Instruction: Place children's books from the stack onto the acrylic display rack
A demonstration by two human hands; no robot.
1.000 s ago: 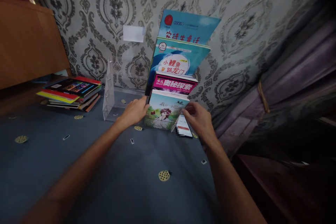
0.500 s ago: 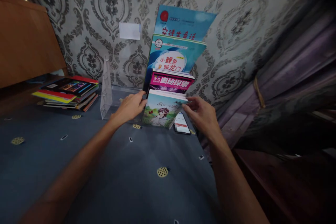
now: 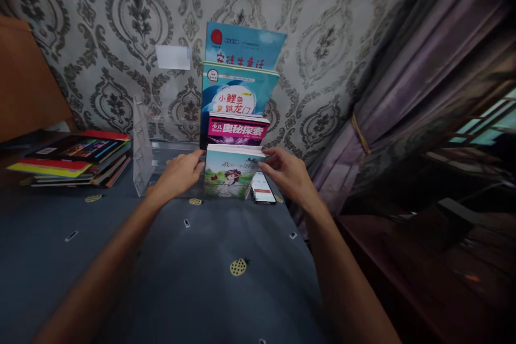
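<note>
A tiered clear acrylic book stand (image 3: 142,150) stands against the wall, with books in its right half. In its lowest tier is a picture book with a green landscape and a child's figure on its cover (image 3: 228,172). My left hand (image 3: 177,174) is at this book's left edge, its fingertips closed against it. My right hand (image 3: 288,174) pinches its upper right corner, thumb in front and fingers behind. Behind it rise a magenta book (image 3: 237,129), a teal book (image 3: 258,86) and a tall blue book (image 3: 262,45).
A phone with a lit screen (image 3: 263,188) leans beside the stand's right side. A pile of books (image 3: 76,158) lies at the left on the blue tablecloth (image 3: 169,285). A tied curtain (image 3: 374,97) hangs at the right, past the table's edge. A wooden cabinet (image 3: 28,75) is far left.
The view has turned to the right, so the stand and books appear further left. Both hands keep to the front book's sides, with little visible change in their grip.
</note>
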